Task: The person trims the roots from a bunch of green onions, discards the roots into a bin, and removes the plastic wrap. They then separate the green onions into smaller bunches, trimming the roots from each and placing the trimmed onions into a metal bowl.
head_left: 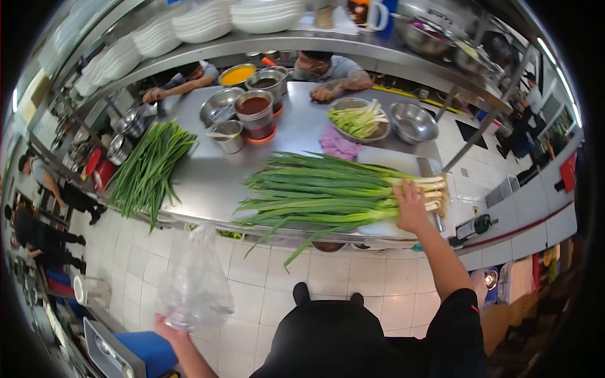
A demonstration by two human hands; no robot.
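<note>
My right hand (pixel 411 206) lies over the white root end of a large bunch of green onions (pixel 321 192), fingers spread and pressing on the stalks. The bunch rests on a white cutting board (pixel 403 160), its green tips reaching left past the counter's front edge. A flat metal blade (pixel 426 167) shows partly from under the roots. Low on the left, my left hand (pixel 169 329) is closed on one end of a clear plastic bag (pixel 198 283), which is held over the floor beside the counter.
More long green stalks (pixel 154 167) lie at the counter's left end. Metal containers of sauce (pixel 255 113) stand mid-counter. Behind the board are a bowl of cut stalks (pixel 359 120), a purple cloth (pixel 340 142) and a steel bowl (pixel 414 123). Two people lean in beneath the plate shelf (pixel 315 41).
</note>
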